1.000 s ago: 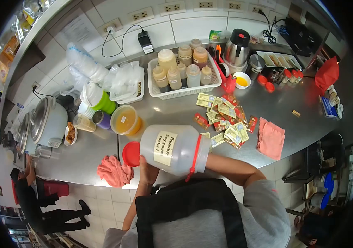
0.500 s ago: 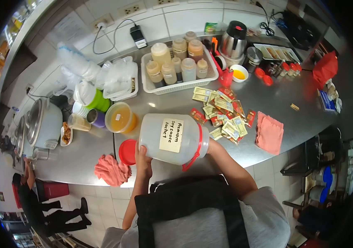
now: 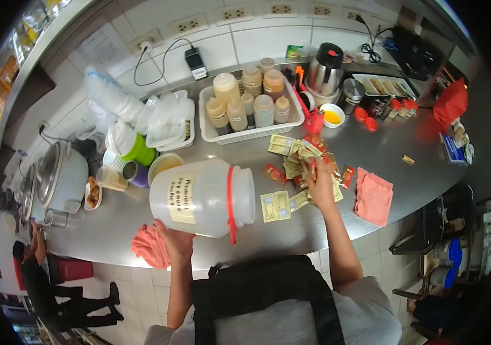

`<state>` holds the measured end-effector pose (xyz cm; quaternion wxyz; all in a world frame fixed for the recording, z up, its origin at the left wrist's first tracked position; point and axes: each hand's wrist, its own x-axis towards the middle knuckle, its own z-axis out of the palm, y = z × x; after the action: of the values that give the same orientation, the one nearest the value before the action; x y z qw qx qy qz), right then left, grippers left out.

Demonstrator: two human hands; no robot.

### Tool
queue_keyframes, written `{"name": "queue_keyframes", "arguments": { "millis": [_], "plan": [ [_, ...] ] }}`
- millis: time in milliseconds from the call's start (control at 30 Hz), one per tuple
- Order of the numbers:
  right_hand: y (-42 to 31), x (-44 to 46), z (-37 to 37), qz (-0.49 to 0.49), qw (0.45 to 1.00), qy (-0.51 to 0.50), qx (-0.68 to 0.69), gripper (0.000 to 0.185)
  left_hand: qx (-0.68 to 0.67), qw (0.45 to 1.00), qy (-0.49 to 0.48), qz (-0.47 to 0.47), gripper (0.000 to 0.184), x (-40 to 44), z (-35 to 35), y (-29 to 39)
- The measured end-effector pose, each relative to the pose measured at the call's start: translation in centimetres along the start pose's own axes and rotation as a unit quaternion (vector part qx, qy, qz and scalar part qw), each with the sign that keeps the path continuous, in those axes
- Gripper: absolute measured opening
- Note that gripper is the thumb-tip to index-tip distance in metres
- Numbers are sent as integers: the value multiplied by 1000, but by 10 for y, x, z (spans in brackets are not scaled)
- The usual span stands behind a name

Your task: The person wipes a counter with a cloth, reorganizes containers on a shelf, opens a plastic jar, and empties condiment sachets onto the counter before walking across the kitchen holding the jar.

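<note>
A big translucent plastic jar (image 3: 205, 198) with a handwritten label and a red band round its neck lies tilted on its side, mouth facing right. My left hand (image 3: 175, 240) grips its base end from below. Over the pile of yellow and red sachets (image 3: 288, 150) is my right hand (image 3: 319, 179), its fingers reaching down among them; whether they pinch any is hard to see. A pair of joined yellow sachets (image 3: 275, 206) lies between the jar's mouth and the pile. Beside my left hand is a crumpled pink cloth (image 3: 150, 246).
Behind the pile stands a white basket (image 3: 251, 133) of squeeze bottles. A bowl of yellow liquid (image 3: 332, 116) and a steel flask (image 3: 324, 72) are at the back. A folded pink cloth (image 3: 373, 196) lies right. Rice cookers (image 3: 64, 178) and another person (image 3: 41, 282) are at the left.
The jar has moved left in my left hand, covering the red lid. My right hand has left the jar's mouth and reached onto the sachets. The joined yellow pair now shows.
</note>
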<state>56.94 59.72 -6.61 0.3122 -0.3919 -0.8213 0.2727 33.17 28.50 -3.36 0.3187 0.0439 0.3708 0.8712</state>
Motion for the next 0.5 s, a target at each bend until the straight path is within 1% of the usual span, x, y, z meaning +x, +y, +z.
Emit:
{"name": "queue_keyframes", "arguments": {
  "millis": [33, 67, 100, 133, 167, 233, 333, 433, 467, 500],
  "plan": [
    [2, 4, 2, -30, 995, 38, -82, 51, -52, 999, -12, -10, 74, -7, 8, 6],
    [8, 6, 7, -40, 993, 28, -104, 55, -35, 994, 102, -2, 78, -19, 39, 9],
    [18, 7, 15, -52, 991, 17, -124, 59, -52, 992, 111, 3, 78, -22, 43, 8],
    [34, 3, 28, -49, 984, -14, -169, 65, -56, 992, 112, 7, 78, -23, 37, 4],
    [51, 2, 37, -15, 983, -38, -179, 77, -60, 993, 97, 12, 77, -20, 28, -2],
    [41, 9, 24, 21, 976, -90, -198, 88, -52, 996, 65, 25, 77, -18, 6, -5],
    [20, 9, 5, 15, 965, -95, -242, 91, -25, 998, 38, 39, 77, -17, -16, -5],
    [3, 16, -20, -68, 963, -136, -223, 87, -2, 999, 18, 46, 77, -10, -28, -9],
    [-29, 19, -36, -67, 976, -149, -145, 71, 4, 999, 13, 47, 78, -8, -32, -10],
    [-57, 21, -49, -51, 981, -183, -41, 64, 10, 999, 7, 48, 78, -6, -35, -12]
  ]
}}
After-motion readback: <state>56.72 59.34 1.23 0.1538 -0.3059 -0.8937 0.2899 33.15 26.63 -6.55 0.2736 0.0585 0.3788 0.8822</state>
